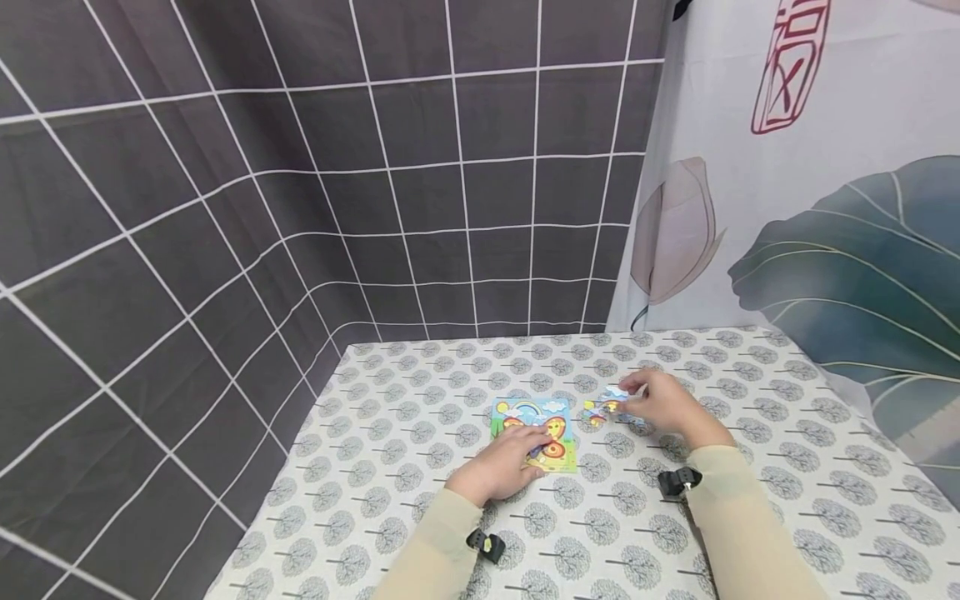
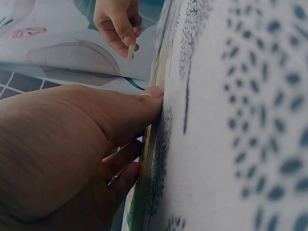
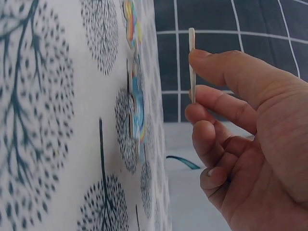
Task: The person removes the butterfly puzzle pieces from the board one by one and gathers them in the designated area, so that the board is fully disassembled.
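A colourful jigsaw puzzle board (image 1: pixel 561 463), with a rainbow, clouds, sun and butterfly picture, lies flat on the table. My left hand (image 1: pixel 501 463) rests on its left and near part, fingers spread over the picture, covering some of it. In the left wrist view, the thumb touches the board's near edge. To the right of the board, my right hand (image 1: pixel 663 406) pinches a thin puzzle piece (image 3: pixel 192 67) between thumb and fingertips, raised off the table and seen edge-on. Several loose puzzle pieces (image 1: pixel 594 414) lie beside and below that hand, partly hidden by it.
A white tablecloth (image 1: pixel 420 525) with grey tree prints covers the table. Behind and to the left hangs a dark curtain (image 1: pixel 495 200) with white grid lines. A pale curtain (image 1: pixel 750 275) with leaf prints hangs at the right. Black straps (image 1: pixel 678 482) circle the sleeves.
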`<action>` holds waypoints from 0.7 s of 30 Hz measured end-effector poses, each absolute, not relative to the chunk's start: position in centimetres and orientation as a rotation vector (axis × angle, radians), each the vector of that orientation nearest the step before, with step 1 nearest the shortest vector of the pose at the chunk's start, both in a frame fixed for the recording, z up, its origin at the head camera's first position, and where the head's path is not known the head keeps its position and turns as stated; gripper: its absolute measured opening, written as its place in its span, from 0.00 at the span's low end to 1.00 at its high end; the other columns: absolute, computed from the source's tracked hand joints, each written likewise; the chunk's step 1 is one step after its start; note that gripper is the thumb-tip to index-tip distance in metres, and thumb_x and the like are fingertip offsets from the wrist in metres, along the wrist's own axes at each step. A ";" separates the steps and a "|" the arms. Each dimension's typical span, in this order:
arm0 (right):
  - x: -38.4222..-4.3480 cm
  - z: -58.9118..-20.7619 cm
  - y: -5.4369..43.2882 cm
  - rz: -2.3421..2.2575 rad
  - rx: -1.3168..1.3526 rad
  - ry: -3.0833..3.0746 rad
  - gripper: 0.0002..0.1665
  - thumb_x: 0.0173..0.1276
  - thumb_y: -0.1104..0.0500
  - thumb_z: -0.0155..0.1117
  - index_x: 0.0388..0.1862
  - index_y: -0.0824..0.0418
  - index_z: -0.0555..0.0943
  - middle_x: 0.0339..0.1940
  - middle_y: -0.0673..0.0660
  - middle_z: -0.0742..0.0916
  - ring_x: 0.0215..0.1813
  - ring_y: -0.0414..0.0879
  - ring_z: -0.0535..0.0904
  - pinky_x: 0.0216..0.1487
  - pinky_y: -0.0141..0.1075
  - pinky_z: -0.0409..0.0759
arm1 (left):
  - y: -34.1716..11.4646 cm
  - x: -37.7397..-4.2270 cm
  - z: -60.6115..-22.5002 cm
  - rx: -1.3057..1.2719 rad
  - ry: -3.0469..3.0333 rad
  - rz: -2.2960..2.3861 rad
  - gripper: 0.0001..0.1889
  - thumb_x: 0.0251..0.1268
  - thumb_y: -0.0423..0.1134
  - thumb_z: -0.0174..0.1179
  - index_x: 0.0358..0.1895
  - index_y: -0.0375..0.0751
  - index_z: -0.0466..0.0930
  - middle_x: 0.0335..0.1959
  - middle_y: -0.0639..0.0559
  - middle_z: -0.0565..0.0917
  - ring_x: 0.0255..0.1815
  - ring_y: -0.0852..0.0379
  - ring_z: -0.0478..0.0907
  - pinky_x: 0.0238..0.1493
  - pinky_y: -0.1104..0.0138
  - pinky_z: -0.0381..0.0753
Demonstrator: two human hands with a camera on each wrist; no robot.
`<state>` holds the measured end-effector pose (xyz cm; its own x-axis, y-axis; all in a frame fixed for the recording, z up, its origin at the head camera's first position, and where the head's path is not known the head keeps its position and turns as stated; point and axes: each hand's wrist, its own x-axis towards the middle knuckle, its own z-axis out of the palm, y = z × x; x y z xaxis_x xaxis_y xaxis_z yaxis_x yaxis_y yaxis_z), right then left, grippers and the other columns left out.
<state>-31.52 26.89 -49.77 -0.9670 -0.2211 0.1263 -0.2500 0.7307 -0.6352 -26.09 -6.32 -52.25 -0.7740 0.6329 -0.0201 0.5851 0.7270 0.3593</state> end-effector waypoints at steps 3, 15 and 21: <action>-31.4 -49.7 27.4 1.097 0.353 -2.896 0.25 0.63 0.55 0.79 0.56 0.65 0.86 0.48 0.59 0.85 0.44 0.51 0.80 0.44 0.43 0.83 | -6.3 -26.1 -52.2 0.993 2.785 0.517 0.31 0.76 0.46 0.63 0.79 0.52 0.68 0.82 0.57 0.64 0.82 0.50 0.58 0.82 0.54 0.57; -31.1 -50.0 29.9 1.101 0.342 -2.904 0.22 0.64 0.56 0.78 0.53 0.66 0.86 0.47 0.60 0.86 0.43 0.51 0.81 0.43 0.42 0.82 | -6.3 -26.1 -52.2 0.995 2.775 0.529 0.31 0.76 0.46 0.62 0.79 0.51 0.68 0.82 0.57 0.64 0.83 0.49 0.58 0.82 0.53 0.57; -31.0 -50.2 31.1 1.070 0.322 -2.930 0.25 0.64 0.54 0.78 0.55 0.67 0.86 0.47 0.60 0.87 0.45 0.51 0.82 0.44 0.41 0.82 | -6.4 -26.0 -52.0 0.997 2.768 0.533 0.31 0.77 0.46 0.62 0.80 0.51 0.67 0.82 0.55 0.63 0.83 0.48 0.57 0.82 0.51 0.57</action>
